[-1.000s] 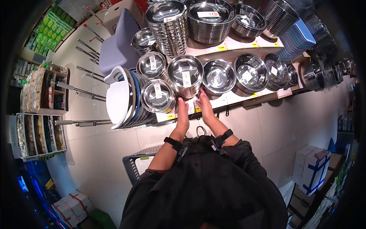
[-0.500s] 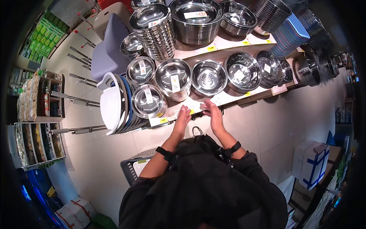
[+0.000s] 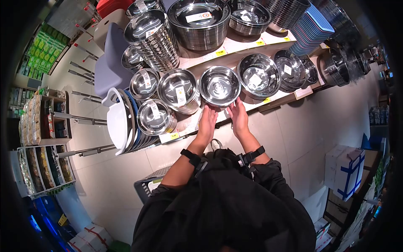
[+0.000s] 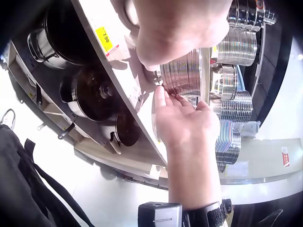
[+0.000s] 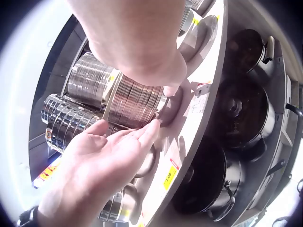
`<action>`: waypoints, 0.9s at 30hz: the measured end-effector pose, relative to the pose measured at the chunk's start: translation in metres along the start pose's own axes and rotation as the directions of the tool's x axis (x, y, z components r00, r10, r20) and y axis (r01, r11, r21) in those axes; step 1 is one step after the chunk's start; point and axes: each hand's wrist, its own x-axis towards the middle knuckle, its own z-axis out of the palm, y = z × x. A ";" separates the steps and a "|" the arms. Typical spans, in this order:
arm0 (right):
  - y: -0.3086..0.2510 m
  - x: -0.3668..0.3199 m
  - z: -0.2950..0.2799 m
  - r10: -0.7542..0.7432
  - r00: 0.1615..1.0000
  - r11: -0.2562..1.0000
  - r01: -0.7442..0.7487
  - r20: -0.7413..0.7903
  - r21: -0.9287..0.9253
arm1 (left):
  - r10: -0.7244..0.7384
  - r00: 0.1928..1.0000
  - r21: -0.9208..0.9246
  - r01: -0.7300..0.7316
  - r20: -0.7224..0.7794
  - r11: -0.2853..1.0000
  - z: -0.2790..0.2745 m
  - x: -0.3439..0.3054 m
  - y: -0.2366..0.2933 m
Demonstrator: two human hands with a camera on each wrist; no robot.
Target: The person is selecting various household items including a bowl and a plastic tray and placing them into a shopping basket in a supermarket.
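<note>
Fingers of the left hand (image 3: 207,124) and right hand (image 3: 239,119), nearly straight and gripping nothing, flank the near side of a silvery, round steel bowl stack (image 3: 219,85) just ahead; even pressure from both sides should keep it steady.

Over the head feed I see green packages (image 3: 46,50) at far left, a white plastic tub (image 3: 116,128) standing on edge, stacked plastic baskets (image 3: 315,24) at upper right, and a blue-taped white carton (image 3: 336,170) at lower right; my left wrist view shows large pots (image 4: 94,97).
</note>
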 end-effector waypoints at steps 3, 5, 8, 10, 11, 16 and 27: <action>0.000 0.002 -0.001 -0.007 1.000 1.000 0.007 0.019 -0.002 | 0.027 0.999 -0.049 -0.027 0.016 0.998 0.002 -0.001 0.001; 0.000 0.002 -0.002 -0.008 1.000 1.000 0.008 0.025 0.001 | 0.009 1.000 -0.060 -0.010 -0.021 0.998 0.005 -0.002 0.002; -0.001 0.002 -0.002 -0.016 0.999 1.000 0.015 0.036 0.010 | 0.052 0.992 -0.010 -0.051 0.115 0.999 0.004 -0.002 0.005; -0.001 0.002 -0.002 -0.022 0.999 1.000 0.022 0.042 0.017 | 0.048 0.994 -0.012 -0.047 0.101 0.999 0.005 -0.002 0.005; -0.002 0.002 -0.002 -0.022 0.999 1.000 0.022 0.041 0.009 | 0.043 0.995 -0.014 -0.042 0.088 0.999 0.005 -0.002 0.005; -0.007 -0.011 -0.004 0.002 0.998 0.997 -0.007 -0.068 -0.078 | 0.011 0.999 0.043 -0.012 0.030 0.999 0.000 -0.016 0.008; 0.049 -0.131 0.043 0.274 0.707 0.740 0.278 0.652 -0.613 | 0.020 0.993 0.417 0.029 -0.112 0.908 -0.091 -0.240 0.059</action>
